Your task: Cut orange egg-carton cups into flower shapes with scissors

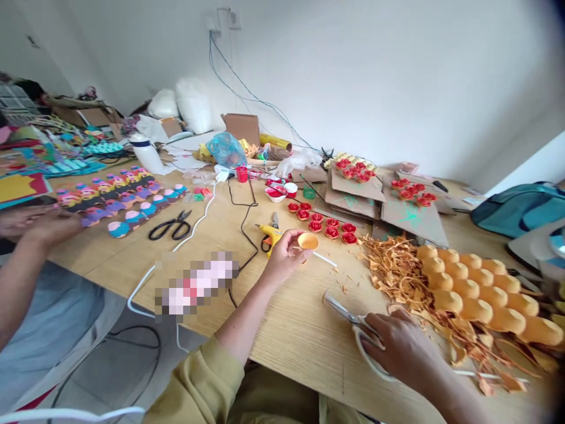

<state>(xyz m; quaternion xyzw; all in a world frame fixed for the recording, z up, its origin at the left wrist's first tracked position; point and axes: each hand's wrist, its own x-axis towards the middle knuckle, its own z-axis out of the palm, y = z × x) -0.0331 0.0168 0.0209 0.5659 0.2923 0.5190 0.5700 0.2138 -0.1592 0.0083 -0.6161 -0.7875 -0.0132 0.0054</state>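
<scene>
My left hand (286,257) is closed around a small orange cup cut from an egg carton (308,240), its open side facing up. Beside that hand, a white glue stick (325,259) and a yellow glue gun (269,234) lie on the table. My right hand (399,341) has its fingers at the handles of white-handled scissors (342,307), whose blades point toward the far left. Orange carton trimmings (392,271) are heaped beyond it, against an orange egg-carton tray (481,288) turned bumps up.
Several red paper roses (324,224) stand mid-table, more on stacked cardboard (353,203). Black-handled scissors (172,227), a white cable (194,229) and a black cable (247,235) lie to the left. A co-worker's hand (57,227) is near painted carton strips (119,203). A teal bag (516,212) sits right.
</scene>
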